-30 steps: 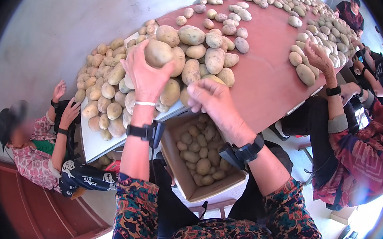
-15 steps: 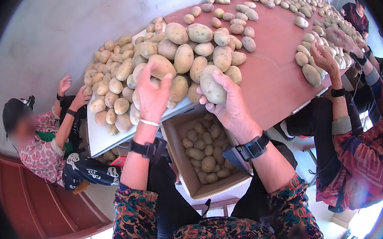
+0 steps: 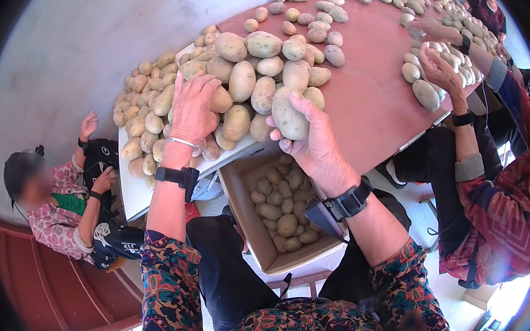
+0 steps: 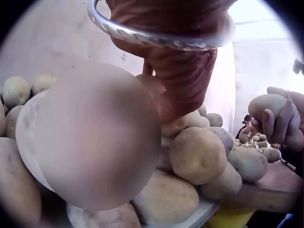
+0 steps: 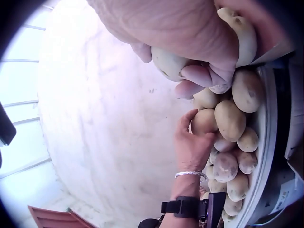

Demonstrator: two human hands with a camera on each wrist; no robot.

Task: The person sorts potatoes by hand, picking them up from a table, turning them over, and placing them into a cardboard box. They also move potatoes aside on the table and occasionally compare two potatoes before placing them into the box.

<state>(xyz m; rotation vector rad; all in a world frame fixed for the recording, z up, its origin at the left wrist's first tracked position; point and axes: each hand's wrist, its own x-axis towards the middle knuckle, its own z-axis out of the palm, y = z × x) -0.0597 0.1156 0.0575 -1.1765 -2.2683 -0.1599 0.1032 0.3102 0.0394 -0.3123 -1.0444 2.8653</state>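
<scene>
In the head view my right hand (image 3: pixel 315 145) holds a large pale potato (image 3: pixel 290 115), thumb over its top and fingers beneath, above the pile's near edge. My left hand (image 3: pixel 194 112) reaches into the heap of potatoes (image 3: pixel 242 81), its fingers over a tan potato (image 3: pixel 221 100). The right wrist view shows the left thumb and a finger around that potato (image 5: pixel 204 122). A blurred round patch hides much of the left wrist view. Below the hands, an open cardboard box (image 3: pixel 262 260) contains several potatoes (image 3: pixel 286 225).
The heap spreads left along a white board (image 3: pixel 128 199). On the reddish table (image 3: pixel 366 117), more potatoes lie at the back and right. A person in a pink patterned shirt (image 3: pixel 57 237) sits left; another, in a red patterned top (image 3: pixel 488 224), works at right.
My right hand came up empty, picked up a pale potato and still holds it. The left hand lowered a big potato to the heap, drew away from it and moved back over the potatoes.
</scene>
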